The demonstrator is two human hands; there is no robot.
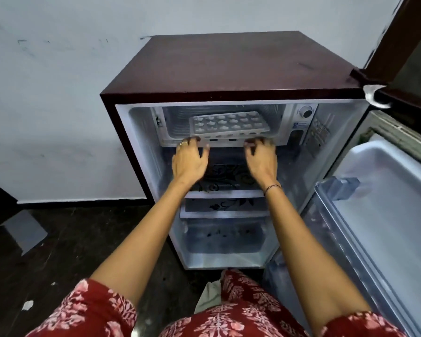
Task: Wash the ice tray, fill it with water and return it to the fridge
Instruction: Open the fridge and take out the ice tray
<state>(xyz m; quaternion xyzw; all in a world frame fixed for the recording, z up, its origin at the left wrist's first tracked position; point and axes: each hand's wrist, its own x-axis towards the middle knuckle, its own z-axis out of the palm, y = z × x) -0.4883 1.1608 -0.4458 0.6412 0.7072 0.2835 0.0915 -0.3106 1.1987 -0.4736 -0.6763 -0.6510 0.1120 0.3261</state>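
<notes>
The white ice tray lies in the freezer compartment at the top of the small maroon fridge, slightly askew, with its near edge at the compartment's front lip. My left hand reaches to the tray's front left corner, fingers spread and curled, a ring on one finger. At the front right corner is my right hand, fingers also spread, fingertips at the lip. Neither thumb is closed around the tray. I cannot see whether water is in the tray's cells.
The fridge door stands wide open on the right with its shelf rails. Below the freezer are two patterned glass shelves and a crisper drawer. The thermostat dial sits right of the freezer. The floor is dark, and a pale wall rises behind the fridge.
</notes>
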